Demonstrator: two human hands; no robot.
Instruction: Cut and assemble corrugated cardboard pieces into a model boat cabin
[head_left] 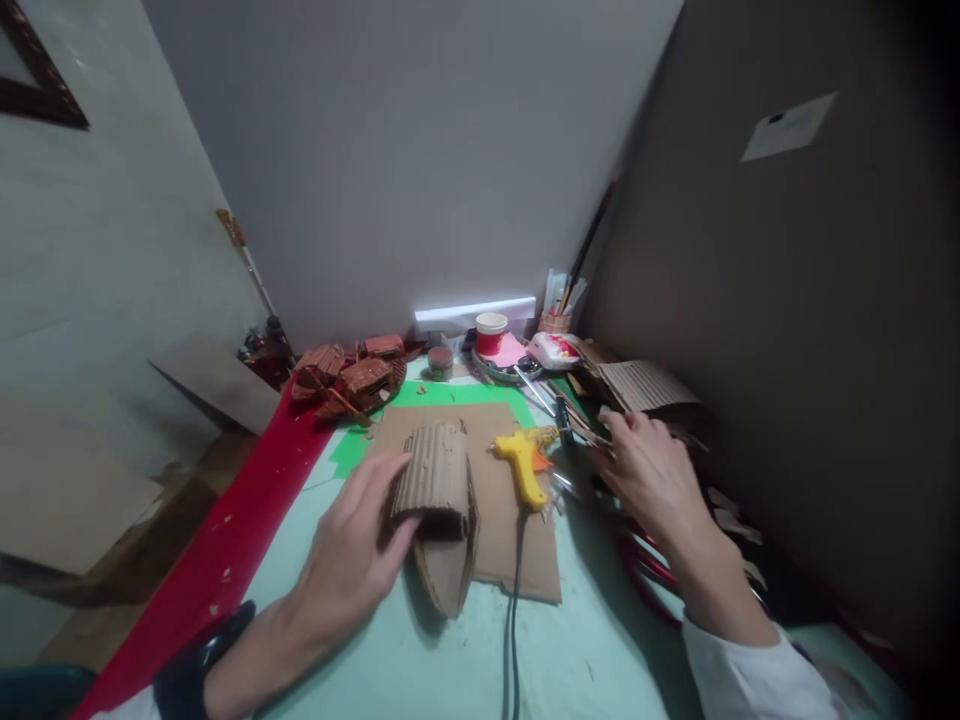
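My left hand (pixel 352 540) grips a small cardboard boat (pixel 444 580) from its left side, thumb and fingers on the arched corrugated cover (pixel 436 470). The boat's pointed end faces me, over the cardboard sheet (pixel 517 560). To its right lies a yellow hot glue gun (pixel 523 462), its nozzle to the left and its cord running toward me. My right hand (pixel 649 475) is at the right side of the table, among thin strips and tools. Its fingers are curled together; what they pinch, if anything, is hidden.
Several reddish-brown model boats (pixel 360 380) stand at the back left. Behind are a small jar (pixel 440 362), a red and white cup (pixel 491 335) and a holder with brushes (pixel 555 318). Corrugated cardboard (pixel 649 388) and red-handled scissors (pixel 649 575) lie at the right.
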